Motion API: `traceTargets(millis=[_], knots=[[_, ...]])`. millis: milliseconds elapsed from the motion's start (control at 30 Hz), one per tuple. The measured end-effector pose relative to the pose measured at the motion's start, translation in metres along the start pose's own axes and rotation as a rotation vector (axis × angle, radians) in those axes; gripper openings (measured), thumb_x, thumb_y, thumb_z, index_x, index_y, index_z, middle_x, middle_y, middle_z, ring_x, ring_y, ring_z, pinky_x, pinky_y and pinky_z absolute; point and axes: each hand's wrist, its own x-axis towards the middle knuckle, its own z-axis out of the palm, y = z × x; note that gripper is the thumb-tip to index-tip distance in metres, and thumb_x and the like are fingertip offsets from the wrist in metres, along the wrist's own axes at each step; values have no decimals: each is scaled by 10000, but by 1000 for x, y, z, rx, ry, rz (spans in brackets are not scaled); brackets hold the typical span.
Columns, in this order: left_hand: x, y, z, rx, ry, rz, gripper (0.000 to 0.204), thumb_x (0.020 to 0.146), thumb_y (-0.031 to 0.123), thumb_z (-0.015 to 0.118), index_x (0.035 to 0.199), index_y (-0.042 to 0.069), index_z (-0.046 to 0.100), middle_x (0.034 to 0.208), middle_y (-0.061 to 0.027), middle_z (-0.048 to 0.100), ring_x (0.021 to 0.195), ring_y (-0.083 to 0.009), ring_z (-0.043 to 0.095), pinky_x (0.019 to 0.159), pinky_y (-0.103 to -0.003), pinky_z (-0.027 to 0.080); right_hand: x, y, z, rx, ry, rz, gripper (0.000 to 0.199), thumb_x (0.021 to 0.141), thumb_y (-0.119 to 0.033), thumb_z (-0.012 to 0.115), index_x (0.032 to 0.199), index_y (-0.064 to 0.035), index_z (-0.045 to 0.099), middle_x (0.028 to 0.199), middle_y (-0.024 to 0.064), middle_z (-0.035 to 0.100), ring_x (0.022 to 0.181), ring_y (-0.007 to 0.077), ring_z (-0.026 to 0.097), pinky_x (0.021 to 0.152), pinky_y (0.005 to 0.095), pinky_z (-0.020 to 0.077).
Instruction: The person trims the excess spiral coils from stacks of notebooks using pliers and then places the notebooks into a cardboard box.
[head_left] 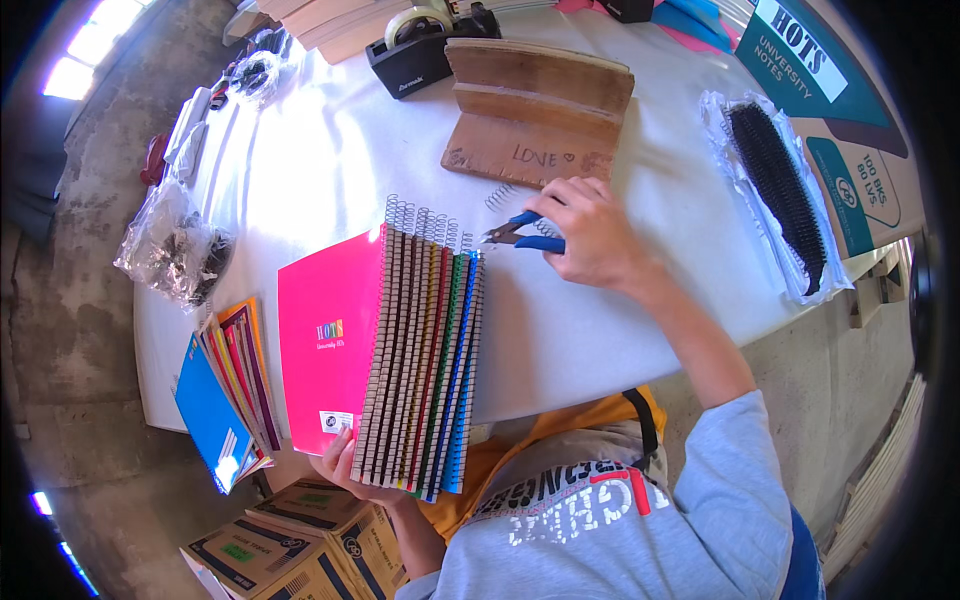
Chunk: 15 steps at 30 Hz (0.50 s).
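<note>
A stack of spiral notebooks (325,330) leans across the near left part of the table, its pink cover on the left and its wire spines on the right. My left hand (350,468) grips the stack from below, near its bottom corner. Wire coil ends (402,213) stick out past the top of the spines. In my right hand (592,232) is a pair of wire cutters (527,236) with blue handles. Their jaws are close to the coil end at the rightmost notebook. A loose piece of coil (499,196) is just beyond the cutters.
A wooden stand (540,110) and a black tape dispenser (408,68) are at the back. Black coils (775,190) lie in plastic on the right, beside a carton (858,185). More notebooks (212,405) and a plastic bag (165,240) sit leftward. Boxes (295,545) stand below the table.
</note>
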Motion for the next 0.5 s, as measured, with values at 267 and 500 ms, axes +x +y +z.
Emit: traceTargets(millis=[267, 500], knots=[[3, 2, 3, -2, 4, -12, 348, 856, 295, 633, 1058, 88, 440, 1022, -84, 527, 1031, -249, 522, 962, -481, 411, 5, -2, 9, -31, -75, -77, 408, 649, -161, 704, 1048, -113, 635, 986, 89, 580, 989, 240, 547, 884, 372, 390], [0, 0, 2, -29, 7, -17, 355, 860, 312, 625, 1058, 76, 450, 1025, -90, 532, 1032, -249, 527, 960, -469, 412, 7, -2, 9, -57, -168, -85, 374, 667, -174, 702, 1031, -116, 642, 980, 88, 588, 979, 243, 562, 833, 384, 432]])
